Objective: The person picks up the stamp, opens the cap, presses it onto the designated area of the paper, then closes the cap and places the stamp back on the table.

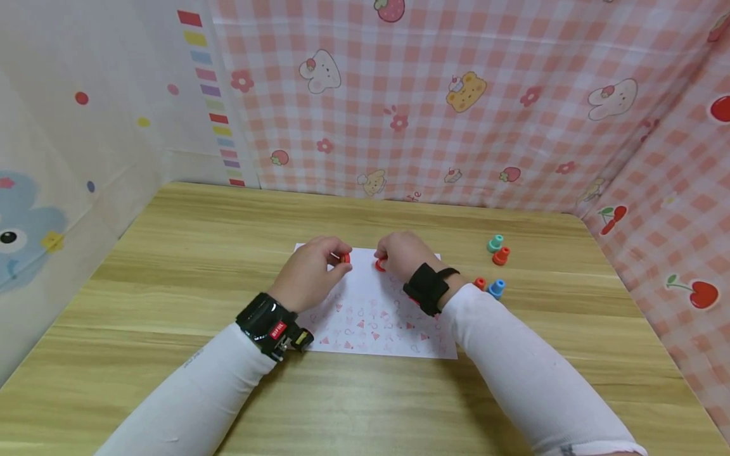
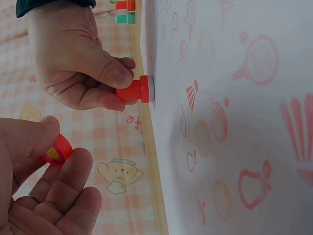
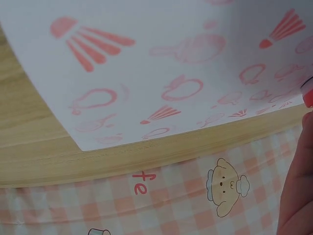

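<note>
My left hand (image 1: 305, 272) pinches a small round red cap (image 2: 62, 148) with a yellow picture on its face, above the left part of a white paper sheet (image 1: 365, 275). Between thumb and fingers, my right hand (image 1: 399, 253) grips a red stamp (image 2: 133, 91) by its narrow end. Its pale stamping face is turned down to the paper and looks to be touching it, near the far edge. Reddish prints of shuttlecocks, rackets and fruit-like outlines cover much of the sheet. In the right wrist view, only part of the right hand (image 3: 299, 181) shows.
Right of the paper stand a green stamp (image 1: 495, 243) and a red stamp (image 1: 501, 256). Nearer, a blue stamp (image 1: 497, 289) and another red one (image 1: 480, 283) are partly behind my right forearm. The wooden table (image 1: 228, 221) meets a checked curtain (image 1: 428, 152) at the back.
</note>
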`<state>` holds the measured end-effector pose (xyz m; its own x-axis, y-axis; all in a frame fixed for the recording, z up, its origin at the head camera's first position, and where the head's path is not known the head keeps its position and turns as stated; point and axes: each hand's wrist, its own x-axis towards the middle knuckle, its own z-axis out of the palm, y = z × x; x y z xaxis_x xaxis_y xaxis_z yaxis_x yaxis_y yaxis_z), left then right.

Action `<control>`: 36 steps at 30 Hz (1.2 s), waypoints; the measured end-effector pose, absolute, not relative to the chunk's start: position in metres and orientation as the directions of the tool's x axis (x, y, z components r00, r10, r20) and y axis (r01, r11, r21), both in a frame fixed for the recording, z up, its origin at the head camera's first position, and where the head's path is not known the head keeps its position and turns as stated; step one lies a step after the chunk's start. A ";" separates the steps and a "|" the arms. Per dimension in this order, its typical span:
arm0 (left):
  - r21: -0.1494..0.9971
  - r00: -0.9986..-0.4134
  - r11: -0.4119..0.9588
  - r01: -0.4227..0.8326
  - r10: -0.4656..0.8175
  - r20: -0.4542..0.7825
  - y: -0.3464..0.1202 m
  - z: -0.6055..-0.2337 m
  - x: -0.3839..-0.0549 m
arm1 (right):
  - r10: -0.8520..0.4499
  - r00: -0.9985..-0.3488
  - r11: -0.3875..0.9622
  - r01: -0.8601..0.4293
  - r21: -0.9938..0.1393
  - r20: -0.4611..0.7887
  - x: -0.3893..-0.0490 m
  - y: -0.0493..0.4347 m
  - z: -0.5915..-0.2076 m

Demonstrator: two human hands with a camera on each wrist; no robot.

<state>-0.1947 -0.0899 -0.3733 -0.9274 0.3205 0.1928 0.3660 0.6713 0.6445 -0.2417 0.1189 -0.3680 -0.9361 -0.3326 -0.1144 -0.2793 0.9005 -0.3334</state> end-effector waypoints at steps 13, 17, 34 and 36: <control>0.658 -0.930 0.662 0.358 0.317 0.187 -0.089 -0.373 -0.195 | -0.260 -0.964 0.841 -0.199 -0.502 -0.054 -0.240 0.144 -0.356; 0.662 -0.929 0.657 0.362 0.316 0.194 -0.090 -0.373 -0.195 | -0.202 -0.979 0.771 -0.144 -0.620 -0.024 -0.233 0.152 -0.348; 0.808 -0.931 0.507 0.300 0.341 0.132 -0.086 -0.374 -0.191 | -0.121 -0.991 0.300 0.019 -0.954 -0.057 -0.200 0.155 -0.360; 0.815 -0.928 0.496 0.300 0.349 0.129 -0.085 -0.374 -0.191 | -0.143 -0.987 0.231 0.035 -0.972 -0.069 -0.197 0.153 -0.363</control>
<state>-0.1911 -0.0850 -0.3744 -0.9281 0.3494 0.1285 0.2996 0.4962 0.8149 -0.1967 0.1527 -0.3633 -0.9874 -0.1426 -0.0691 0.0346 0.2314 -0.9722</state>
